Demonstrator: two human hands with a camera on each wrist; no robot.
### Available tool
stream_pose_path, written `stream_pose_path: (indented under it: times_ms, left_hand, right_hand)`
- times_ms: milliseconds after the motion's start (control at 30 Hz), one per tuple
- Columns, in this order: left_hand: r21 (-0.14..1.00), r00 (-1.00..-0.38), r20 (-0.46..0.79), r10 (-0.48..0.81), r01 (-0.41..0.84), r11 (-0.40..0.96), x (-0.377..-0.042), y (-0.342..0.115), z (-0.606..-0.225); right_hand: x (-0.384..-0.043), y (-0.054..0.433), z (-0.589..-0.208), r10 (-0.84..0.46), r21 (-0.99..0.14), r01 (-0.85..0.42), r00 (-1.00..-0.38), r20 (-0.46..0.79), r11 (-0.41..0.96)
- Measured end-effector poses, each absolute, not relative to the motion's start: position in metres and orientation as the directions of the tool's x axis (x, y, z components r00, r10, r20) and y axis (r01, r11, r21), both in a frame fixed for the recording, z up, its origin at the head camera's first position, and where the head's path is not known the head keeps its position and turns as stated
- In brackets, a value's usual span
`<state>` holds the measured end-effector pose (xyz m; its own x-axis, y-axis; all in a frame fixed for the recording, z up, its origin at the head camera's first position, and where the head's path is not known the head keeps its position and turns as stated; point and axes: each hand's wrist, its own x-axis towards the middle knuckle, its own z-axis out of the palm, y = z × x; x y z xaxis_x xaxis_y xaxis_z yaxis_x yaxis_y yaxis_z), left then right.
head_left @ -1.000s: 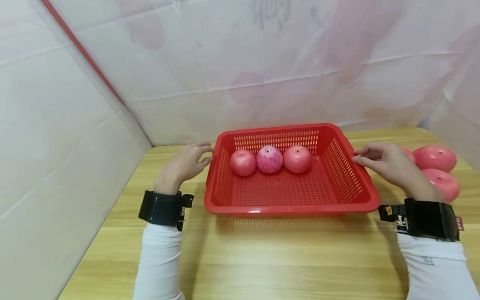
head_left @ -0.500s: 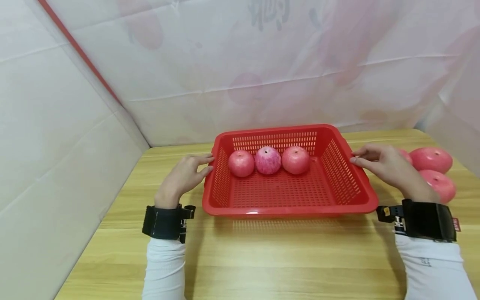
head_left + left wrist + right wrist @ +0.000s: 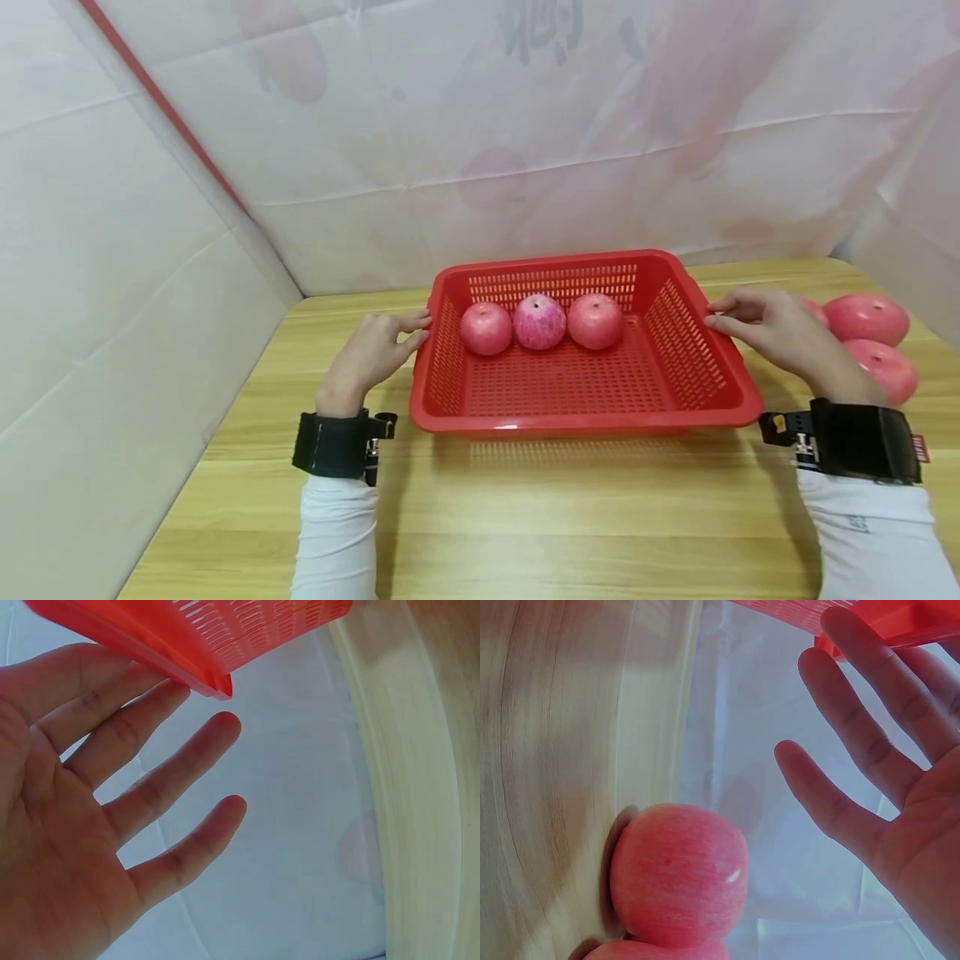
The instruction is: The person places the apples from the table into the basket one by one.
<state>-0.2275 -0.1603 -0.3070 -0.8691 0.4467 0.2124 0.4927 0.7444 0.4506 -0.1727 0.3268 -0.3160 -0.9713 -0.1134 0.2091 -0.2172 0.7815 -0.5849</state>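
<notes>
A red plastic basket (image 3: 585,421) with slotted walls stands between my two hands. Inside, along its back wall, three apples sit in a row: a pink-red one (image 3: 486,329), a purplish streaked one (image 3: 539,322) and another pink-red one (image 3: 596,322). My left hand (image 3: 367,358) pinches the left rim between thumb and fingertips; in the left wrist view, the ring and little fingers stick out free below the basket edge (image 3: 262,626). On the opposite side my right hand (image 3: 787,337) pinches the right rim, its other fingers spread beneath, as the right wrist view shows.
Right of the basket, behind my right wrist, lie more apples (image 3: 867,318) on the wooden table (image 3: 570,517), one mostly hidden by the hand. The right wrist view shows an apple (image 3: 679,874) below my fingers. A pale printed sheet (image 3: 480,217) hangs behind the table.
My left hand has come in closer to the basket's left rim and taken hold of it, its wrist lower now. The right hand keeps its hold; basket and apples look unmoved.
</notes>
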Motion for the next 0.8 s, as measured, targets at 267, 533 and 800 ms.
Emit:
stream_pose_path:
  times_ms: [267,533,800]
  left_hand:
    - [0.424,-0.84,0.287,0.461,0.543,0.725,-0.232,-0.15,-0.31]
    - [0.438,-0.831,0.321,0.454,0.555,0.707,-0.232,-0.147,-0.314]
    - [0.421,-0.831,0.333,0.446,0.554,0.718,-0.231,-0.149,-0.31]
  right_hand:
    - [-0.17,0.333,-0.316,-0.111,-0.563,-0.214,-0.971,0.21,0.798]
    - [-0.164,0.337,-0.305,-0.003,-0.456,-0.094,-0.981,0.196,0.885]
    - [-0.155,0.355,-0.3,0.153,-0.38,0.037,-0.948,0.281,0.924]
